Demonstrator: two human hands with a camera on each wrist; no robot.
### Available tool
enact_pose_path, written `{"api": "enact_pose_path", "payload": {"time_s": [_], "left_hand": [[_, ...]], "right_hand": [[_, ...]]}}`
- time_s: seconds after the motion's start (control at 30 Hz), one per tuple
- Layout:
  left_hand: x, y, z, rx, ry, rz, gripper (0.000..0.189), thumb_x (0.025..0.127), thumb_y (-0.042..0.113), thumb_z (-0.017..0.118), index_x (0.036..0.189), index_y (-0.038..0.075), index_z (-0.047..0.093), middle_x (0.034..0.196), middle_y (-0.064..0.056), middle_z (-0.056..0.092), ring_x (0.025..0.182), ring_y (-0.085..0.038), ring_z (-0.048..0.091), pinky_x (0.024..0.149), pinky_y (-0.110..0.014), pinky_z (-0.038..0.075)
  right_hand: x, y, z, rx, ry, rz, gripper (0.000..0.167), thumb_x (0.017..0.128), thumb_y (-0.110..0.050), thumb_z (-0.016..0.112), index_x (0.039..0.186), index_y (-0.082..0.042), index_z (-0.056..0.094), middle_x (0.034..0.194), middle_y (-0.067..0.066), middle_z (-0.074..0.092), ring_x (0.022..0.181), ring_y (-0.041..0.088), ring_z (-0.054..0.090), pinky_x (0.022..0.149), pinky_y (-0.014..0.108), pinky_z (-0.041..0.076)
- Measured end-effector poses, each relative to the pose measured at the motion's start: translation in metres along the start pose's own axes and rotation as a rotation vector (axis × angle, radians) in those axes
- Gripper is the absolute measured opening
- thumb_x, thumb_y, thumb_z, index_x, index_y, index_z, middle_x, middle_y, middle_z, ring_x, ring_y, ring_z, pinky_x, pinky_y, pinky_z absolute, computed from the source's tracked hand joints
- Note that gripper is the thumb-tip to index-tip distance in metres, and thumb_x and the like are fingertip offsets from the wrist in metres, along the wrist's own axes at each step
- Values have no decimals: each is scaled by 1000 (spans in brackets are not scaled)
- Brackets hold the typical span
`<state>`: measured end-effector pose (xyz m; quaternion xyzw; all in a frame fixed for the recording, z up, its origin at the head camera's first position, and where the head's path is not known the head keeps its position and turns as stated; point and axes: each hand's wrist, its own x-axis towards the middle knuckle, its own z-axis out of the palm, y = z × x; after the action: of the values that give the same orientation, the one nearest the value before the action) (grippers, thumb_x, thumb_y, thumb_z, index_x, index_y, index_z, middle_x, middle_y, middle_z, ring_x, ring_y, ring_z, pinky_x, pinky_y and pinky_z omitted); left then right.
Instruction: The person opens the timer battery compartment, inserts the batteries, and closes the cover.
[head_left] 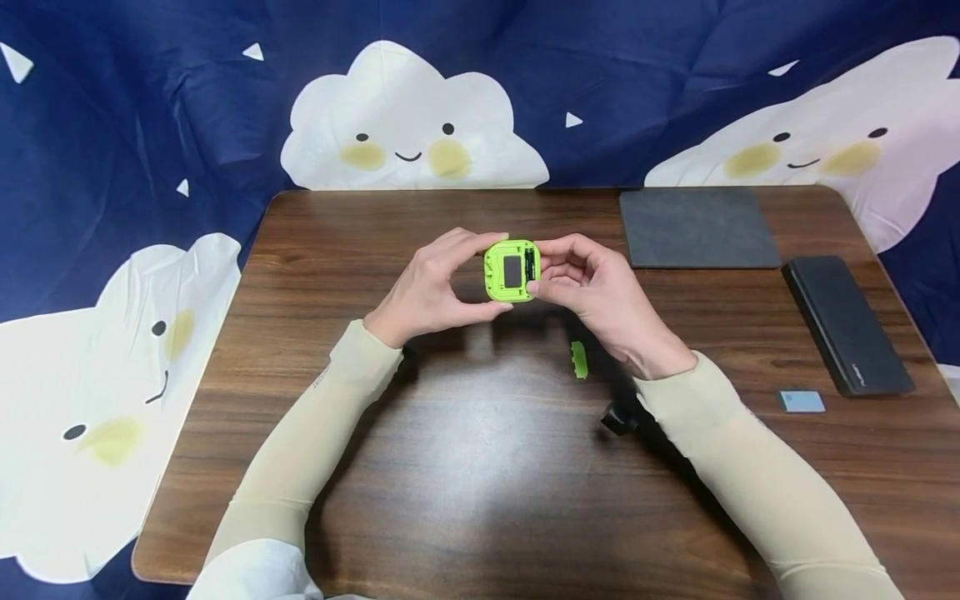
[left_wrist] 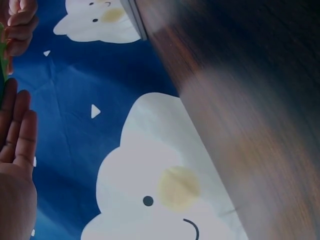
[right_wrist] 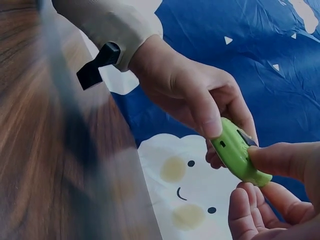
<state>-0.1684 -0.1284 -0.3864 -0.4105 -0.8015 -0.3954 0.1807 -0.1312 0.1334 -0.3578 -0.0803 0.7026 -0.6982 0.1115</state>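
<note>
A small lime-green electronic device [head_left: 512,271] with rounded corners is held up over the table, its back facing the head camera. The back shows a dark rectangular label and an uncovered battery slot with a black battery [head_left: 529,263] in it. My left hand [head_left: 427,287] grips the device by its top and bottom edges, between fingers and thumb. On the other side my right hand [head_left: 607,300] pinches the right edge, thumb at the lower end of the slot. A green battery cover [head_left: 578,360] lies on the table below the right hand.
On the wooden table [head_left: 465,500], a dark grey mat [head_left: 699,229] lies at the back right. In front of it are a black oblong case [head_left: 848,325] and a small light-blue box [head_left: 802,402]. A blue curtain with clouds [head_left: 600,50] hangs behind the table.
</note>
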Motion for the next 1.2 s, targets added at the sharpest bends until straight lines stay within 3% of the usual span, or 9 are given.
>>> {"api": "enact_pose_path", "payload": {"time_s": [0.23, 0.6, 0.73, 0.87, 0.97, 1.1, 1.2], "left_hand": [[0, 0, 2, 7, -20, 0, 82, 78, 29, 104, 146, 0, 70, 126, -10, 82, 114, -22, 73, 104, -38, 61], [1, 0, 0, -6, -14, -22, 82, 78, 29, 104, 147, 3, 69, 126, -9, 80, 114, -21, 72, 103, -40, 62], [0, -1, 1, -4, -8, -26, 82, 78, 29, 104, 148, 2, 69, 129, -10, 80, 115, -21, 73, 104, -39, 62], [-1, -2, 0, -5, 0, -33, 82, 78, 29, 104, 148, 3, 69, 129, -10, 80, 115, -21, 73, 103, -42, 63], [-1, -2, 0, -14, 5, -37, 82, 78, 28, 104, 149, 5, 69, 129, -10, 80, 115, -22, 73, 102, -45, 63], [0, -1, -1, -17, 9, -36, 81, 78, 28, 103, 148, 4, 70, 128, -11, 80, 114, -22, 73, 100, -46, 64], [1, 0, -1, -17, 14, -32, 81, 78, 27, 103, 148, 3, 70, 128, -11, 80, 114, -22, 73, 101, -42, 63]], "right_hand": [[-3, 2, -1, -100, 20, -6, 50, 96, 1, 84, 143, -3, 69, 116, 4, 72, 99, 11, 71, 88, 15, 62], [-12, -2, -7, -281, 82, -138, 52, 97, -10, 88, 147, -12, 73, 122, 11, 73, 102, 9, 73, 94, 14, 60], [-16, 0, -15, -407, 90, -155, 52, 96, -14, 90, 146, -15, 74, 123, 10, 74, 104, 13, 73, 96, 13, 58], [-22, 7, -25, -616, 50, -187, 56, 94, -19, 93, 146, -14, 74, 121, 7, 74, 109, 18, 71, 97, 13, 55], [-27, 15, -35, -747, 7, -186, 56, 93, -23, 94, 144, -13, 74, 121, 8, 74, 111, 19, 70, 99, 25, 57], [-33, 26, -46, -828, -51, -117, 52, 94, -25, 93, 140, -10, 76, 122, 8, 74, 110, 22, 71, 97, 43, 58], [-38, 34, -53, -852, -85, -63, 50, 94, -27, 93, 138, -10, 77, 122, 8, 74, 109, 22, 70, 95, 45, 57]]}}
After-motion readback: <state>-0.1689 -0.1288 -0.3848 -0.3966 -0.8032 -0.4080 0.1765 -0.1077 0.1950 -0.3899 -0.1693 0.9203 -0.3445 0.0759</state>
